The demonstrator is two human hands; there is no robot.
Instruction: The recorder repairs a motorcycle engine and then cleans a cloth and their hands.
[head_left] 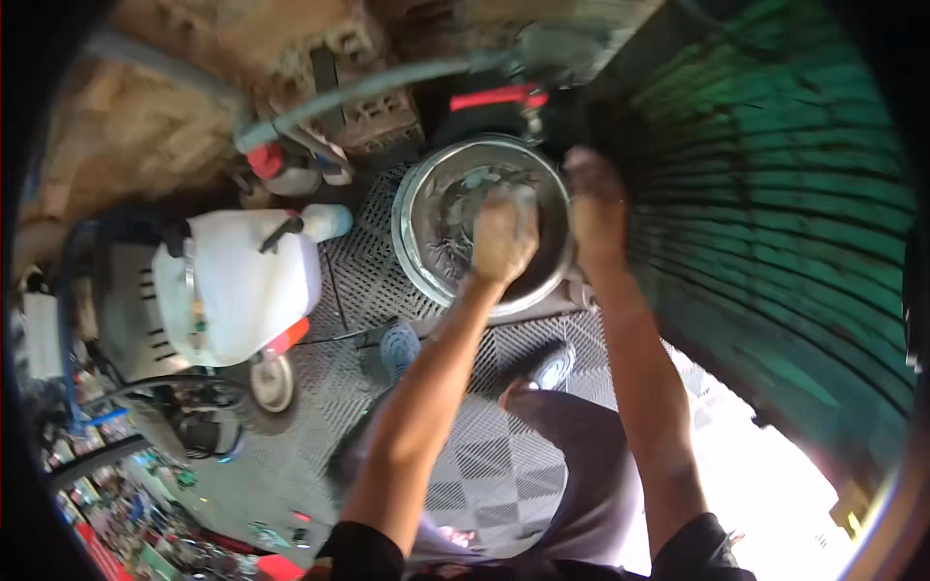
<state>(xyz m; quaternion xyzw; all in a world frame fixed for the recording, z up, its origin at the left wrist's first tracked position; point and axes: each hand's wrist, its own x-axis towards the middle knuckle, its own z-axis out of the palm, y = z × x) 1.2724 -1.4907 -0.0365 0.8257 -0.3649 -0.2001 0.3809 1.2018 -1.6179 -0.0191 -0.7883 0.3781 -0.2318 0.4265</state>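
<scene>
A round metal basin [405, 254] stands on the floor mat in front of me. Greyish contents [453, 218] with light and dark bits lie in it; what they are, I cannot make out. My left hand [506, 230] is over the basin's inside, fingers curled into a fist. Whatever it may hold is hidden. Just beyond the basin's right rim is my right hand [597, 208], smeared by motion, so its fingers do not show clearly. Whether it touches the rim, I cannot tell.
A tap with a red lever [499, 98] sits behind the basin, joined to a grey pipe [378, 87]. A wheeled machine with a white tank [247, 281] stands left. Green corrugated sheeting [775, 194] rises close on the right. Small clutter [145, 504] lies lower left.
</scene>
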